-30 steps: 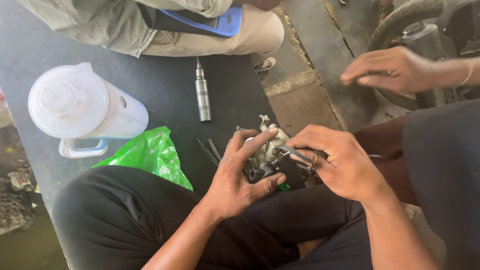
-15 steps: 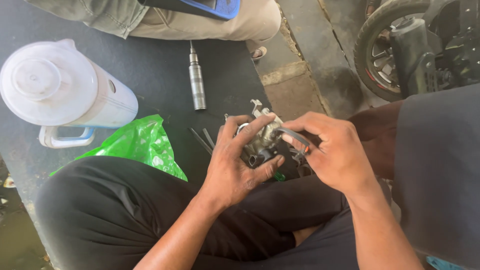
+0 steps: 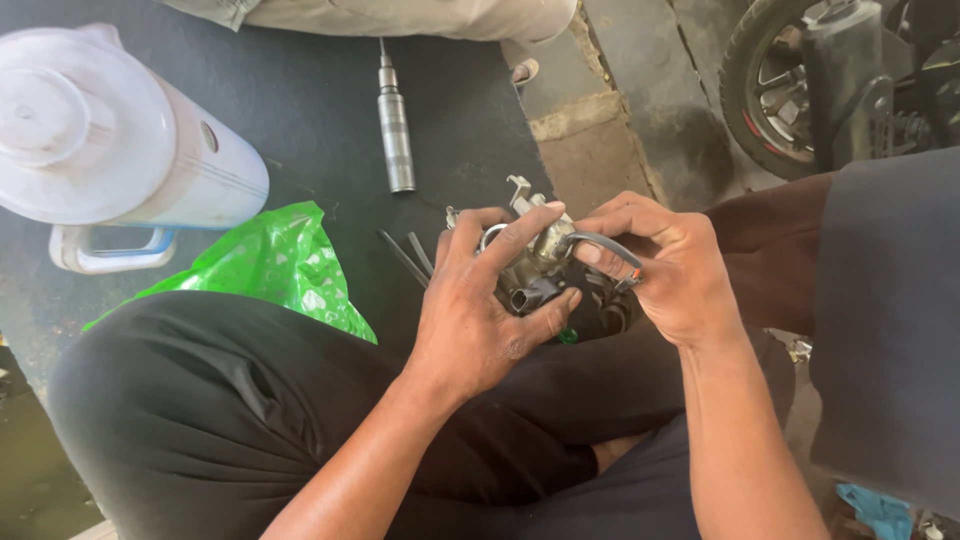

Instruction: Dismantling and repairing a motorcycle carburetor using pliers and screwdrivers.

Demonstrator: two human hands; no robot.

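At the far left a white plastic jug with a lid and handle [image 3: 120, 150] lies on the dark floor mat [image 3: 300, 110], with a crumpled bright green plastic bag [image 3: 275, 265] just beside it and a slim silver metal cylinder tool [image 3: 395, 120] further right. Over the lap, the left hand [image 3: 480, 310] has its fingers [image 3: 515, 230] wrapped around a small grey metal engine part [image 3: 535, 260]. The right hand [image 3: 670, 270] pinches the part's curved dark hose [image 3: 600, 243], and a black motorcycle wheel [image 3: 780, 90] stands at upper right.
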